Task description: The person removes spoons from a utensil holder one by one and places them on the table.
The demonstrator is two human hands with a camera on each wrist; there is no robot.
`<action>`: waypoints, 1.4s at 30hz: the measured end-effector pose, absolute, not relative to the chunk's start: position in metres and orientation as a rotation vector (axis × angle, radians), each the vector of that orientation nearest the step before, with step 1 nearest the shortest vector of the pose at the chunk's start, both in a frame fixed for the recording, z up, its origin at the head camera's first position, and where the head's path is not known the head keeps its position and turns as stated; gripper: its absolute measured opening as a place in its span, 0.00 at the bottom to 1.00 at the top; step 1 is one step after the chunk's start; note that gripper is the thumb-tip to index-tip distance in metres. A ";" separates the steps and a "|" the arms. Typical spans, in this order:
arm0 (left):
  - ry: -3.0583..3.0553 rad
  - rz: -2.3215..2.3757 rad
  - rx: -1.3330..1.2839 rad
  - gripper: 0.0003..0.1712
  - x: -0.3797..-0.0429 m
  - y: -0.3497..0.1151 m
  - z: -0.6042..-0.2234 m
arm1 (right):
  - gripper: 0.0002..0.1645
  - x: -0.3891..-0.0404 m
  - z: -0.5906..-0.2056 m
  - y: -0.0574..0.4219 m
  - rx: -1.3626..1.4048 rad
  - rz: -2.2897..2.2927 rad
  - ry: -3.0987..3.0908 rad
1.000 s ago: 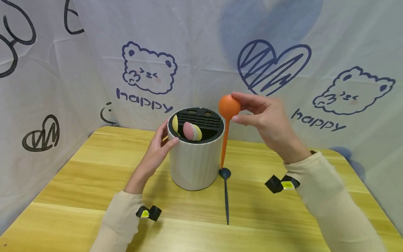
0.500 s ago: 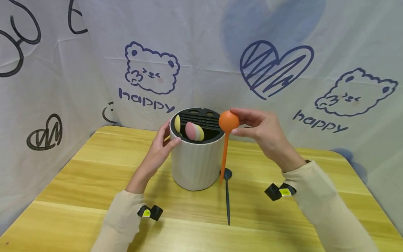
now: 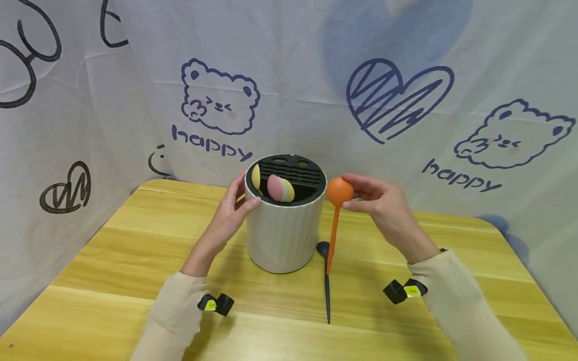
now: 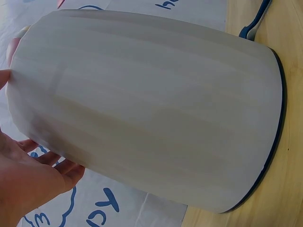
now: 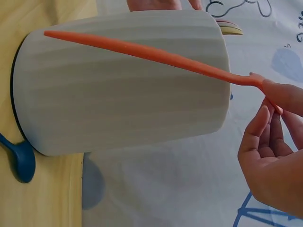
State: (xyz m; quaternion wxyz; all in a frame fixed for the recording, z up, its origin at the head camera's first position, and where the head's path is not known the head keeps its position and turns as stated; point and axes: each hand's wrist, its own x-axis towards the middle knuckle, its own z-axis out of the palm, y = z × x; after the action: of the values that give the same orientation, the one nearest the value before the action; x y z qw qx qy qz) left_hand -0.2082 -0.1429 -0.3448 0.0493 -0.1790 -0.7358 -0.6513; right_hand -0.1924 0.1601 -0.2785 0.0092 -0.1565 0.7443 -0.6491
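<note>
My right grip pinches the orange spoon by its bowl, beside the white utensil holder my left grip clasps near the rim. Its stem overlaps the navy spoon on the desk; I can't tell whether they touch. The pink utensil hides its lower part inside.

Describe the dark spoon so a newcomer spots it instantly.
On the wooden table stands a white ribbed canister. Right of its base in the head view, the dark spoon lies handle toward the viewer. Unlike the orange spoon in the right hand, it is dark blue and unheld.
</note>
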 end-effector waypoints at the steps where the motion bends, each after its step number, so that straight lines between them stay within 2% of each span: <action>1: -2.241 -1.985 -0.545 0.42 -0.208 -0.143 -0.345 | 0.32 -0.192 -0.281 0.161 -0.481 -2.040 2.309; 11: -2.241 -1.995 -0.530 0.42 -0.207 -0.143 -0.343 | 0.32 -0.188 -0.312 0.168 -0.453 -1.872 2.291; 21: -2.258 -1.993 -0.525 0.42 -0.207 -0.142 -0.342 | 0.33 -0.188 -0.341 0.178 -0.455 -1.891 2.270; 30: -2.269 -1.990 -0.510 0.42 -0.205 -0.139 -0.348 | 0.34 -0.190 -0.363 0.188 -0.321 -1.890 2.234; 42: -2.270 -1.957 -0.516 0.41 -0.207 -0.140 -0.344 | 0.35 -0.207 -0.385 0.207 -0.275 -1.861 2.100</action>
State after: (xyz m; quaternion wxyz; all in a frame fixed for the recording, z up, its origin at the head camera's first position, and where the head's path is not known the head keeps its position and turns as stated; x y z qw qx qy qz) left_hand -0.2066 -0.1401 -0.3436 0.0503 -0.1696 -0.7454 -0.6427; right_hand -0.2070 0.2070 -0.3847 0.1603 -0.0962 0.7353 -0.6515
